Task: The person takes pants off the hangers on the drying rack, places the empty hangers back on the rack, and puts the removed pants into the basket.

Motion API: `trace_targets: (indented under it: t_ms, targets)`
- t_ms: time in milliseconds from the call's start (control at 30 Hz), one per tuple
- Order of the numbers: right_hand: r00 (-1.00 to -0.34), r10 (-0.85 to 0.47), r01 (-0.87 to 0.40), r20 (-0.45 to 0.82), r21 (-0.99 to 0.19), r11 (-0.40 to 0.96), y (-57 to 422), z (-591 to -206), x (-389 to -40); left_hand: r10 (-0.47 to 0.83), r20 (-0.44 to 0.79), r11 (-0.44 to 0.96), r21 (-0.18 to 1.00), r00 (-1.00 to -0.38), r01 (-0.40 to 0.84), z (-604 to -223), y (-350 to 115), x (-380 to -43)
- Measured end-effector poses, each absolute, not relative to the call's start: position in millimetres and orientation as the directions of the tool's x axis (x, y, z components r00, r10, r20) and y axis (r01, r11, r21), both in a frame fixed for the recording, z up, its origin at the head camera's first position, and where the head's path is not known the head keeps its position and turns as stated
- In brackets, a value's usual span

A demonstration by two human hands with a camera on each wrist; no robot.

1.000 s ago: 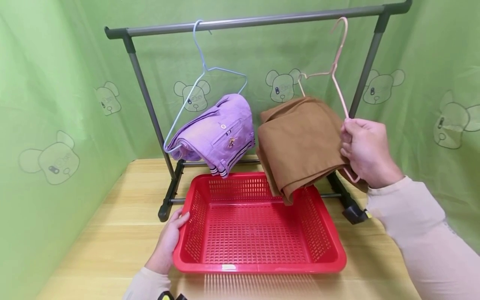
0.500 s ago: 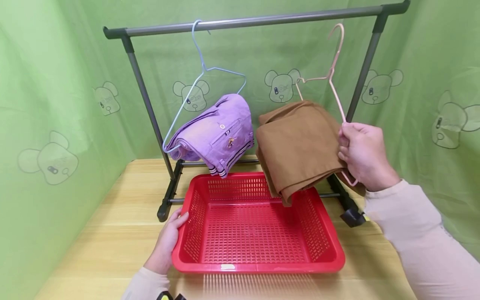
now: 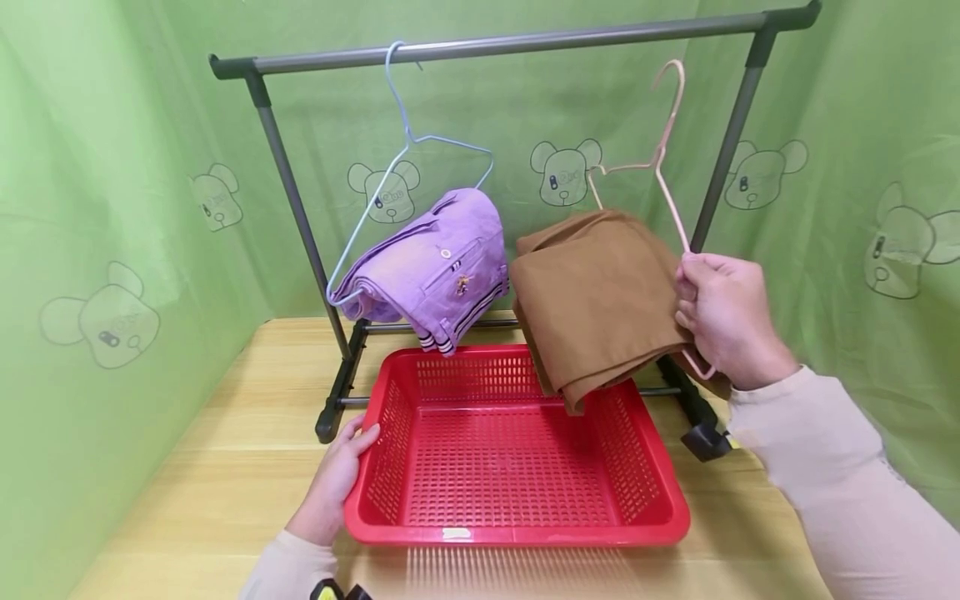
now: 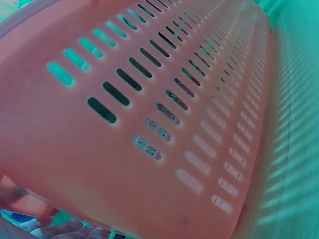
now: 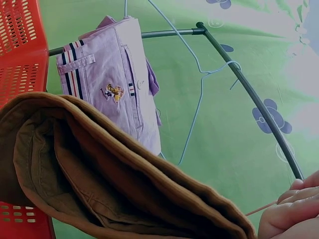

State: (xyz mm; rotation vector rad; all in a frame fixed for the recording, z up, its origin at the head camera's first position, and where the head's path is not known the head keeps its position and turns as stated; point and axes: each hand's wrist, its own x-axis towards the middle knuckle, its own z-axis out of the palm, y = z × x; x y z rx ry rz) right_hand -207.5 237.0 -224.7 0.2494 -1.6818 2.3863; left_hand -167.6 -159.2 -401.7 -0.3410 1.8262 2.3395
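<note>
My left hand [image 3: 333, 479] grips the left side of a red plastic basket [image 3: 517, 535], thumb over the rim. In the left wrist view the slotted basket wall [image 4: 75, 134] fills most of the frame, with fingers [image 4: 65, 230] at the bottom edge. My right hand [image 3: 727, 317] holds the side of a pink hanger [image 3: 672, 208], whose hook stands below the rack's bar. Folded brown trousers [image 3: 600, 300] drape over this hanger, their lower corner overlapping the basket's back right. The right wrist view shows the waistband end of the brown trousers [image 5: 134, 164] close up.
Folded purple trousers [image 3: 457, 258] hang on a blue hanger [image 3: 407, 137] from the left of the grey rack bar [image 3: 517, 43]. The rack's black feet [image 3: 330, 417] stand on the wooden table [image 3: 225, 467]. Green cloth [image 3: 97, 208] surrounds the table.
My right hand has lowered the pink hanger and brown trousers slightly and shifted them left, so the hook has dropped from the bar's height to below it. My left hand has stayed on the basket.
</note>
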Motion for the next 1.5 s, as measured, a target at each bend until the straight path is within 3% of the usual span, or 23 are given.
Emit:
trace_targets:
  t_ms: [700,900,1500]
  targets:
    - [-0.964,0.089,-0.264,0.249,-0.929,-0.260,236.8,-228.7,-203.7,-0.051,-0.233,-0.184,0.958,-0.971,-0.220,-394.1,-164.5,-169.1]
    - [-0.965,0.093,-0.261,0.246,-0.934,-0.244,237.4,-229.5,-201.8,-0.025,-0.205,-0.232,0.953,-0.978,-0.194,-383.4,-170.9,-170.8]
    - [-0.960,0.063,-0.280,0.273,-0.921,-0.270,239.5,-227.1,-195.5,0.019,-0.147,-0.146,0.978,-0.989,-0.148,-347.3,-182.7,-173.7]
